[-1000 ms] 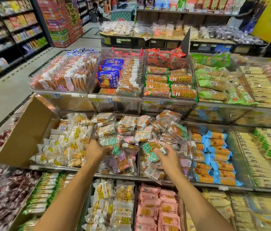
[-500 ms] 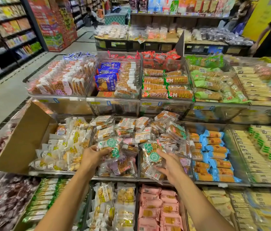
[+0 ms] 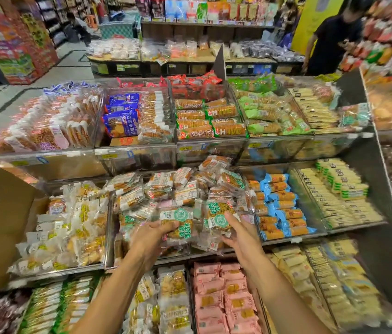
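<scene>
The snack pack (image 3: 178, 224) w/ a round green label is in the left hand (image 3: 151, 239). The fingers are curled round its left end, thumb on top, and the pack is lifted a little over the heap. Just to the right lies a second pack (image 3: 219, 219) of the same kind. The right hand (image 3: 240, 235) touches it w/ fingers rather straight & apart, the tips at its right edge.

Both packs are above a clear bin (image 3: 127, 249) on the middle level of a stepped shop stand, piled w/ similar wrapped snacks. To the left of the left fingers is a bin of yellow-white packs (image 3: 69, 227), & beyond it a brown cardboard flap (image 3: 2, 225). To the right of the right fingers are blue packs (image 3: 276, 208) in rows, then pale cracker packs (image 3: 341, 189). Below the wrists, on the lower level, lie pink packs (image 3: 219, 297).

Beyond the fingertips the upper level has bins w/ blue bags (image 3: 122, 121) & orange crackers (image 3: 211, 116). Further back are a low shelf (image 3: 190, 66), a grey tiled floor (image 3: 2, 109) at far left, & a person in a dark shirt (image 3: 329, 39) at far right.
</scene>
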Demonstrator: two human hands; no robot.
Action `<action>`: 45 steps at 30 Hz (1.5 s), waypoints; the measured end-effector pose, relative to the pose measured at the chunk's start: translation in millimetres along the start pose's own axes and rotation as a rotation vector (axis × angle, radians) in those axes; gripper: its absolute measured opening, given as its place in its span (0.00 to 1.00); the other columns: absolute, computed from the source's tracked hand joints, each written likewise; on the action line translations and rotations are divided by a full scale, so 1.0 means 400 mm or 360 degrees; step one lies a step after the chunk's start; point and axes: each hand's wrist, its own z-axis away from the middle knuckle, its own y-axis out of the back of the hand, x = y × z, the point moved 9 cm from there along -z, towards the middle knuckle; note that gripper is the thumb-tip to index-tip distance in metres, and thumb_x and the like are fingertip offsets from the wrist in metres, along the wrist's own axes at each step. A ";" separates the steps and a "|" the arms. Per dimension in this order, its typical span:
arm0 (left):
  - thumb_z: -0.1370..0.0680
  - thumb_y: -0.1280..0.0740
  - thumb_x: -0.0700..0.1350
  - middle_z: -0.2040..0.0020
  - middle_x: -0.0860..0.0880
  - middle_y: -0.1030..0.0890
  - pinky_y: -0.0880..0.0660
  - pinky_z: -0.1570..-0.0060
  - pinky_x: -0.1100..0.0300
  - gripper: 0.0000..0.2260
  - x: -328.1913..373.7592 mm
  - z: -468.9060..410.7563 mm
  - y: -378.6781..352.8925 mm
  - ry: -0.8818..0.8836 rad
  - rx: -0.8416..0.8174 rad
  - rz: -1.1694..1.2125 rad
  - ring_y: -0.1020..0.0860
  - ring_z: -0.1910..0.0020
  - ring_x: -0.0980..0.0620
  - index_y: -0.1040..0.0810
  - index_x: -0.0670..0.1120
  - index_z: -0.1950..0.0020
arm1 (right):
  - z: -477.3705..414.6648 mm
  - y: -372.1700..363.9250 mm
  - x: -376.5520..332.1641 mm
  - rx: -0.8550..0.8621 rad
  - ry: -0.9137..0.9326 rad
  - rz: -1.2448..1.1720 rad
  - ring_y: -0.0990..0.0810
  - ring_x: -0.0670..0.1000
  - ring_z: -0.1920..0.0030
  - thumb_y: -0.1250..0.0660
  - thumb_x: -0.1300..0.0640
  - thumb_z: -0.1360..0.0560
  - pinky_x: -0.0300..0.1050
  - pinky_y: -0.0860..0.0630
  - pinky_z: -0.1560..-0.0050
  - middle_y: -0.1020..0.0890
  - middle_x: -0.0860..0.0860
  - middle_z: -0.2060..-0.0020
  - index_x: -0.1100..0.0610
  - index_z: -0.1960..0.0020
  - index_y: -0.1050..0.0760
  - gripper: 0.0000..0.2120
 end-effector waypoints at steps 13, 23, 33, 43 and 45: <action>0.33 0.19 0.55 0.52 0.49 0.19 0.25 0.43 0.56 0.23 -0.089 0.000 -0.488 -0.0069 -0.0392 -0.0302 0.22 0.54 0.54 0.20 0.39 0.52 | 0.198 0.495 -0.096 0.0517 0.0180 -0.0285 0.20 0.54 0.36 0.18 0.44 0.31 0.50 0.14 0.52 0.26 0.49 0.33 0.59 0.24 0.31 0.42; 0.31 0.18 0.50 0.44 0.37 0.14 0.23 0.46 0.46 0.23 -0.274 0.169 -0.971 0.0060 -0.0796 -0.0482 0.18 0.48 0.39 0.16 0.38 0.43 | 0.447 0.930 -0.144 0.0767 0.0291 -0.0485 0.20 0.55 0.34 0.17 0.42 0.33 0.58 0.15 0.46 0.23 0.51 0.29 0.57 0.23 0.29 0.44; 0.25 0.22 0.45 0.49 0.39 0.13 0.18 0.54 0.55 0.17 -0.498 0.283 -1.358 0.0183 -0.1147 -0.0755 0.13 0.60 0.46 0.16 0.33 0.44 | 0.668 1.291 -0.160 0.1146 0.0378 -0.0567 0.13 0.52 0.44 0.26 0.51 0.22 0.57 0.17 0.43 0.12 0.53 0.44 0.57 0.36 0.20 0.17; 0.31 0.20 0.61 0.40 0.42 0.14 0.24 0.40 0.49 0.28 -0.621 0.288 -1.701 0.0018 -0.1483 -0.1167 0.19 0.38 0.41 0.15 0.44 0.38 | 0.708 1.555 -0.146 0.1462 0.0399 -0.0713 0.13 0.56 0.45 0.27 0.52 0.20 0.51 0.15 0.52 0.12 0.57 0.46 0.59 0.36 0.19 0.16; 0.31 0.20 0.62 0.31 0.43 0.20 0.29 0.33 0.50 0.40 -0.659 0.270 -1.769 0.0052 -0.1536 -0.1201 0.22 0.34 0.43 0.24 0.42 0.26 | 0.712 1.601 -0.146 0.1535 0.0392 -0.0727 0.13 0.58 0.44 0.29 0.53 0.19 0.55 0.15 0.47 0.13 0.58 0.45 0.60 0.35 0.20 0.16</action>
